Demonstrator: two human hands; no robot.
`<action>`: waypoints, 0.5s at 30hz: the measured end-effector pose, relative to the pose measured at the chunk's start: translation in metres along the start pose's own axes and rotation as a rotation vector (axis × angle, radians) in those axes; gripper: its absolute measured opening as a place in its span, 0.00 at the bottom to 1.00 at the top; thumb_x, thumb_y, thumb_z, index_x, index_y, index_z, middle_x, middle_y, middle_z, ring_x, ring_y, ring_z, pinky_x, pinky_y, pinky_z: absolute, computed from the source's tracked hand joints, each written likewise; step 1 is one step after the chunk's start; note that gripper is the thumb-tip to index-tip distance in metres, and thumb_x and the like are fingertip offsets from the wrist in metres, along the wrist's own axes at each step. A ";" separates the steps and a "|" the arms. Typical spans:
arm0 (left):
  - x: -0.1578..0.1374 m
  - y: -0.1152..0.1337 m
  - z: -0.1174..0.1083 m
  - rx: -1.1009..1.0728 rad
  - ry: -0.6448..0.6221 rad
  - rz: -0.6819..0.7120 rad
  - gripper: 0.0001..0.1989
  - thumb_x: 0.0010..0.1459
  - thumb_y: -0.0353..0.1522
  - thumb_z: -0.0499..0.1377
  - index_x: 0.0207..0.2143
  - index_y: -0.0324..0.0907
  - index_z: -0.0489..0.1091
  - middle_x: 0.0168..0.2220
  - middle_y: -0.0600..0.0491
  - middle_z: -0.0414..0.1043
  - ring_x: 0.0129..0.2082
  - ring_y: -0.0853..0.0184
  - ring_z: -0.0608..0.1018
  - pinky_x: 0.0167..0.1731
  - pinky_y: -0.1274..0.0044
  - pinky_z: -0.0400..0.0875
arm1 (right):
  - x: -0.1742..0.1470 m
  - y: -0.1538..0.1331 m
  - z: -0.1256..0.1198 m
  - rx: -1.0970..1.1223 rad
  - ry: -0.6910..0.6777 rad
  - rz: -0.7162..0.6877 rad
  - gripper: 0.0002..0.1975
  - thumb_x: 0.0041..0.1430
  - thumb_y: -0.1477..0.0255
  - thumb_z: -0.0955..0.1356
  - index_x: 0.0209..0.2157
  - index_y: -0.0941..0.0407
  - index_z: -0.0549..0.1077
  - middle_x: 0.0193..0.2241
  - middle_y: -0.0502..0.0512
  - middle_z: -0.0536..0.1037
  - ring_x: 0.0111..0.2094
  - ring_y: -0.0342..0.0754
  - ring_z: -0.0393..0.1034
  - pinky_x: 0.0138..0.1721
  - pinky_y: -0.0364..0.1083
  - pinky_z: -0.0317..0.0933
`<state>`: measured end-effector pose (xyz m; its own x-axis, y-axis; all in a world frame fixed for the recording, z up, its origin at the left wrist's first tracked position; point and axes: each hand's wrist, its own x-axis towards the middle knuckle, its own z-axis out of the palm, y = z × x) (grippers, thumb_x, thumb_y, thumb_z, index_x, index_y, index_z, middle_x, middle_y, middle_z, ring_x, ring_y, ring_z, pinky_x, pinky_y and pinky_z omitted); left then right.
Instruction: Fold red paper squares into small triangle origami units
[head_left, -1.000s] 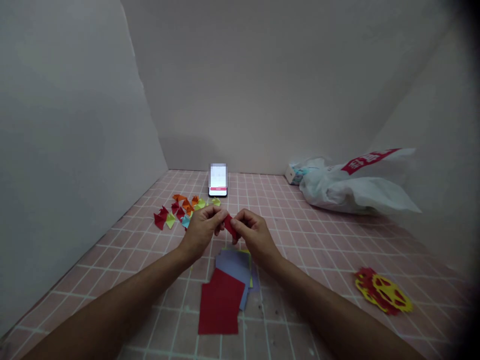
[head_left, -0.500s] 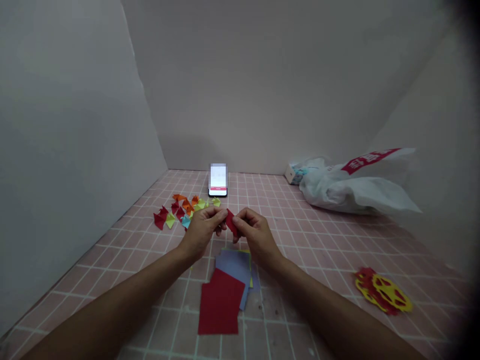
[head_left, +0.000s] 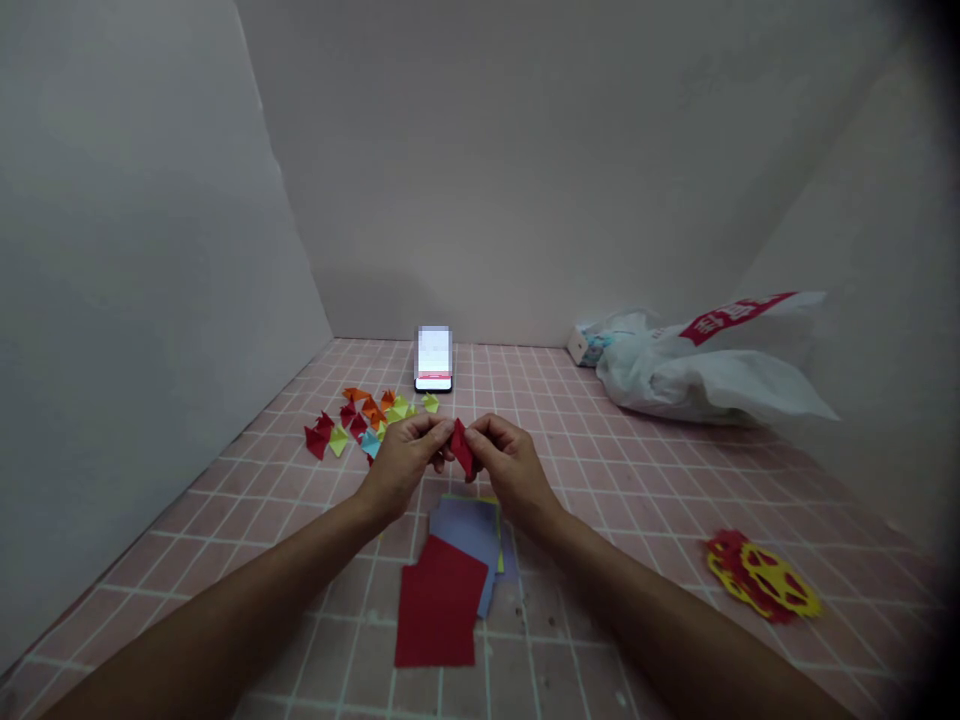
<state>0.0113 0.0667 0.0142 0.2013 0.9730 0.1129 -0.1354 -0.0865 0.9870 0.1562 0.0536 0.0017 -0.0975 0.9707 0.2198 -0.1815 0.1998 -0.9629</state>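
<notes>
A small folded piece of red paper point(head_left: 462, 449) is held up between my two hands over the tiled surface. My left hand point(head_left: 411, 455) pinches its left edge between thumb and fingers. On the other side my right hand point(head_left: 504, 458) grips the right edge, thumb on the near face. Below the hands lie red paper squares point(head_left: 437, 610), overlapping blue-lilac sheets point(head_left: 466, 530) with a yellow edge showing. Beyond my left hand sits a group of small folded paper pieces point(head_left: 373, 412) in red, orange, yellow and light blue, partly hidden by that hand.
A phone point(head_left: 433, 358) with a lit screen stands upright near the back wall. At the back right are a white plastic bag point(head_left: 697, 375) and a small box point(head_left: 581, 345). Red and yellow cut-out shapes point(head_left: 772, 582) lie at the right. White walls enclose the pink tiled surface point(head_left: 600, 500).
The red paper has turned slightly between my fingers and now shows a narrower, pointed, diamond-like shape. Both hands keep their grip. The whole view has shifted a little.
</notes>
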 end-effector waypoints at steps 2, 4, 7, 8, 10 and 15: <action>0.000 -0.001 0.000 0.000 -0.002 -0.002 0.13 0.53 0.39 0.64 0.26 0.37 0.73 0.19 0.57 0.67 0.18 0.75 0.67 0.20 0.81 0.60 | 0.000 0.000 0.000 -0.010 -0.002 -0.007 0.12 0.58 0.65 0.68 0.25 0.57 0.68 0.19 0.46 0.70 0.18 0.39 0.62 0.21 0.40 0.58; 0.000 -0.001 0.000 0.007 0.000 0.000 0.13 0.53 0.39 0.64 0.26 0.37 0.73 0.18 0.58 0.66 0.18 0.75 0.66 0.20 0.81 0.60 | 0.000 -0.001 0.001 -0.017 -0.007 -0.008 0.12 0.58 0.65 0.68 0.24 0.56 0.68 0.18 0.46 0.69 0.18 0.39 0.62 0.21 0.40 0.58; 0.000 0.000 0.000 0.033 0.007 0.014 0.12 0.53 0.38 0.64 0.24 0.37 0.72 0.18 0.58 0.66 0.18 0.75 0.66 0.20 0.81 0.60 | 0.000 -0.002 0.001 -0.044 -0.013 -0.008 0.13 0.58 0.65 0.68 0.24 0.56 0.67 0.18 0.46 0.69 0.18 0.39 0.62 0.21 0.41 0.58; 0.000 0.001 0.000 0.044 0.010 0.021 0.12 0.53 0.38 0.64 0.24 0.37 0.72 0.18 0.58 0.66 0.18 0.75 0.66 0.20 0.81 0.59 | 0.000 -0.002 0.001 -0.065 -0.014 -0.011 0.13 0.58 0.65 0.68 0.24 0.56 0.67 0.18 0.46 0.69 0.18 0.40 0.62 0.21 0.41 0.58; -0.001 0.001 0.001 0.067 0.017 0.037 0.12 0.53 0.37 0.64 0.23 0.37 0.72 0.19 0.58 0.66 0.19 0.74 0.66 0.20 0.81 0.59 | 0.000 -0.002 0.000 -0.131 -0.012 -0.031 0.13 0.58 0.65 0.67 0.24 0.56 0.67 0.18 0.46 0.68 0.19 0.40 0.62 0.21 0.41 0.58; -0.002 0.000 0.001 0.109 0.016 0.051 0.13 0.55 0.37 0.63 0.24 0.37 0.73 0.19 0.57 0.66 0.20 0.73 0.66 0.21 0.80 0.60 | -0.001 0.000 -0.001 -0.329 0.034 -0.129 0.12 0.60 0.68 0.66 0.24 0.56 0.66 0.19 0.46 0.67 0.21 0.41 0.62 0.23 0.41 0.55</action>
<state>0.0122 0.0645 0.0139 0.1813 0.9699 0.1626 -0.0386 -0.1582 0.9867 0.1569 0.0524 0.0017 -0.0610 0.9373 0.3432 0.1350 0.3485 -0.9276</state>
